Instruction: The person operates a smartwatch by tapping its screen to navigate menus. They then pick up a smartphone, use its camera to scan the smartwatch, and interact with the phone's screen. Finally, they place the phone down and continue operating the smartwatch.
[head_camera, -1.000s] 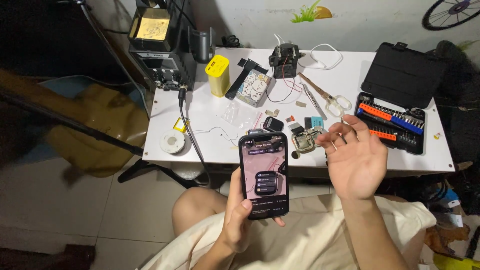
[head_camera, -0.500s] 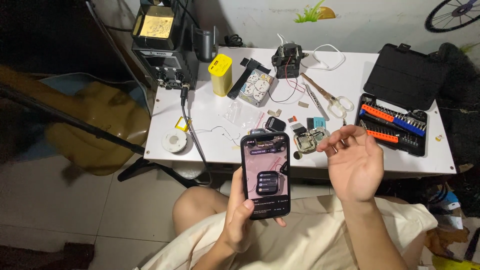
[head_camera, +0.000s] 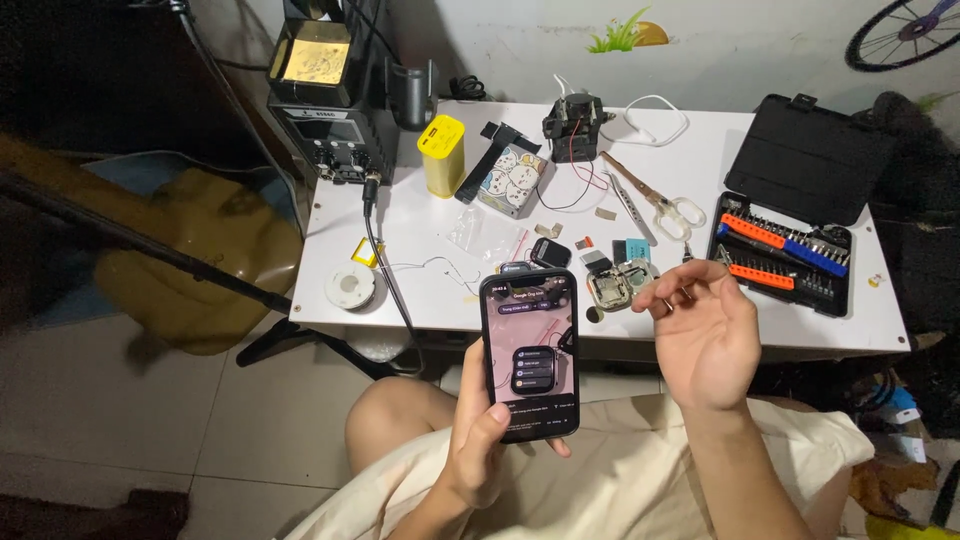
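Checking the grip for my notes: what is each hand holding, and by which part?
The left hand holds the phone by its lower end. The right hand holds nothing visible.

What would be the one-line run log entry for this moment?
left hand: holds black smartphone, screen lit | right hand: open, raised, empty, palm up | white table: black screwdriver-bit case right

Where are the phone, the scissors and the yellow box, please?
phone (head_camera: 529, 350): head view, middle of its lit screen.
scissors (head_camera: 668, 207): head view, where blades meet the white handles.
yellow box (head_camera: 441, 156): head view, its front face.
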